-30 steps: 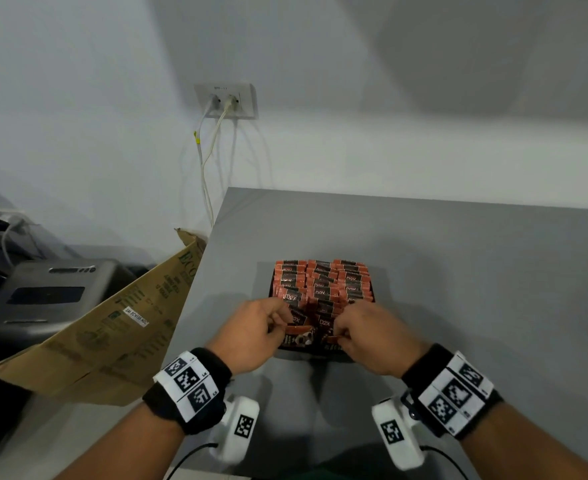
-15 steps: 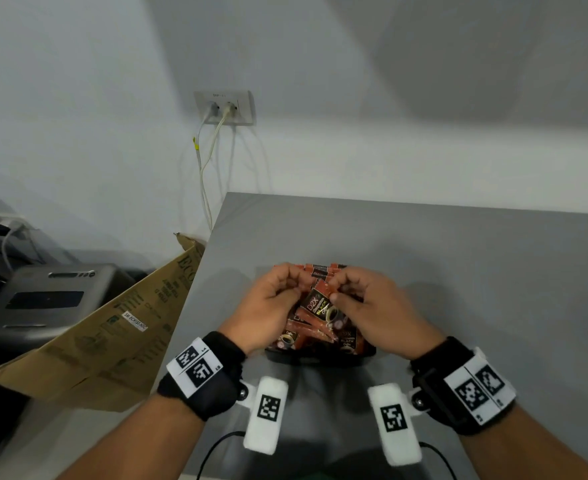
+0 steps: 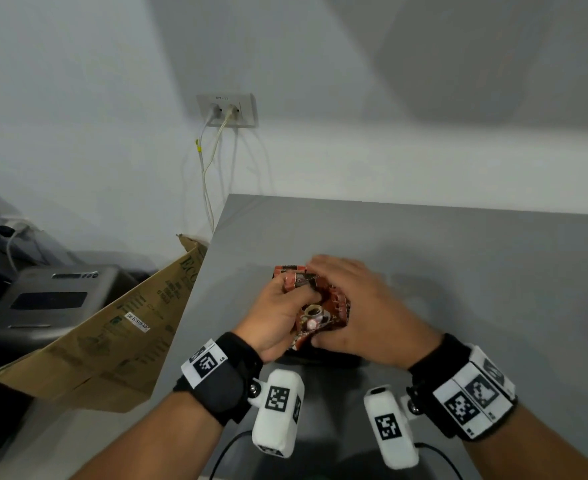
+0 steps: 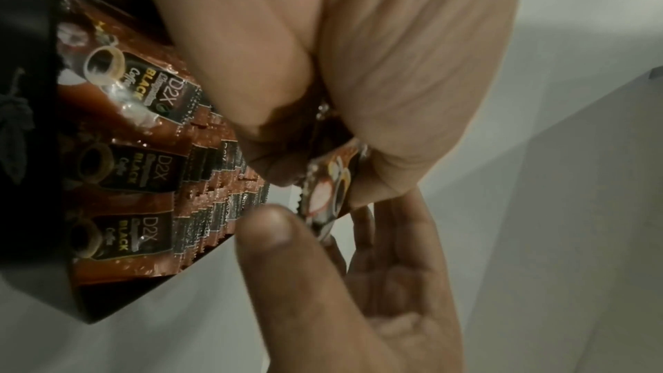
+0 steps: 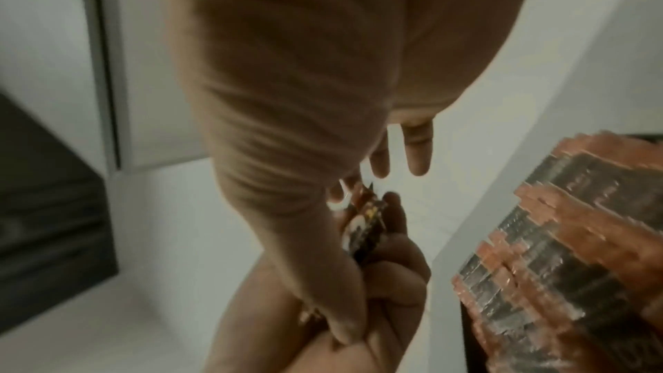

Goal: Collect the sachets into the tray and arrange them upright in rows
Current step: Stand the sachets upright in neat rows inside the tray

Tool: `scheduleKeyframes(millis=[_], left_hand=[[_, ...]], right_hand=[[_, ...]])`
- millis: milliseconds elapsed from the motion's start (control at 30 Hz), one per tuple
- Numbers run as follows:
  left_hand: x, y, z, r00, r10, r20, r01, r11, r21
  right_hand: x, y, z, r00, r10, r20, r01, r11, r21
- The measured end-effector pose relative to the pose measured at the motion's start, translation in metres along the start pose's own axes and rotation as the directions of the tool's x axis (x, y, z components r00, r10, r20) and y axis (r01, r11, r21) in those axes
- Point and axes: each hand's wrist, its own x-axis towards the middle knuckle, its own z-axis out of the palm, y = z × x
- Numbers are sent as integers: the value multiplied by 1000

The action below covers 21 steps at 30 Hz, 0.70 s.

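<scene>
Together, both hands work over the black tray [image 3: 320,358], which sits on the grey bench [image 3: 458,271] close to the person, packed with orange-and-black coffee sachets [image 4: 211,180] standing upright in three rows. The left hand [image 3: 278,317] is curled, its thumb and fingers pinching a loose sachet [image 4: 331,189] by its edge; in the left wrist view that sachet juts out between the closed fingers just beyond the far end of the tray. The right hand [image 3: 361,306] lies over the right side of the tray with its fingers fairly straight and reaching forward; its thumb [image 4: 272,226] comes up against the same loose sachet from below. In the right wrist view the two outer fingers [image 5: 416,149] hang extended and touch nothing, while the inner ones meet the left hand at the sachet. How firmly the right hand grips it I cannot tell.

Beside the bench on the left, a brown cardboard sheet [image 3: 112,341] leans against its edge, with a grey machine [image 3: 43,299] behind it. Two white cables run down from a wall socket [image 3: 228,110].
</scene>
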Motion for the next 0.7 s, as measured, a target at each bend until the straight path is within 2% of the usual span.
scheduleKeyframes(millis=[67,233,433,633,700], left_hand=[[0,-2,4,999,-41,13,41,999,-34],[-2,-3,10,995,-94,39,99,978,-182],[1,-2,9,997,-81,11,81,977,-199],[1,0,7,998,-59,39,65,984,-169],[0,-1,8,999,-22,42,27,992,-124]], right_hand=[[4,4,6,999,-42,-5,41,996,-81],[6,3,13,994,-9,-105,3,998,-59],[6,1,18,994,1,-110,-6,999,-47],[6,1,14,994,19,-112,-21,1000,-21],[6,0,13,994,43,-96,-31,992,123]])
